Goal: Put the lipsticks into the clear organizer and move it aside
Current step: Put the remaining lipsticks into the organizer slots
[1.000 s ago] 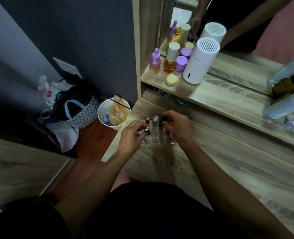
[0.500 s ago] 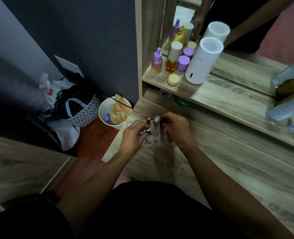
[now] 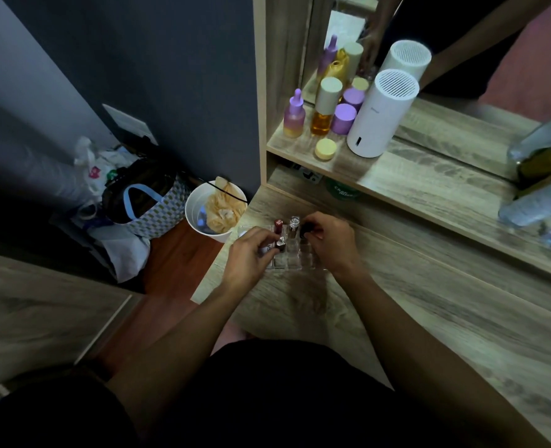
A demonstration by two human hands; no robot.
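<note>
The clear organizer (image 3: 295, 258) sits on the wooden vanity top (image 3: 429, 318), near its left edge and directly in front of me, so both hands reach it without stretching. Its cells face up, which lets each lipstick drop in vertically and stand on its own.

Two lipsticks stand upright in the back row: a red-capped lipstick (image 3: 278, 226) and, beside it, a silver-capped lipstick (image 3: 294, 224). They occupy the far cells, which I judge keeps the near cells open for loading from my side.

My left hand (image 3: 247, 258) rests at the organizer's left side, palm down, wrist low, forearm angled in from lower left. Its fingertips (image 3: 269, 245) are pinched on a small lipstick with a silver end (image 3: 280, 244), held over a cell in the middle row. Whether its base is already inside the cell cannot be told from this angle.

My right hand (image 3: 327, 242) arches over the organizer's right side, knuckles up, fingers curled down. They are closed on a black-capped lipstick (image 3: 305, 230) at the back right. The grip from above keeps the tube vertical for insertion.

Judgement: loading is in progress, and the organizer is not yet moved aside. The white bin (image 3: 214, 210) stands just past the table edge, so a tube knocked leftward could fall in.
</note>
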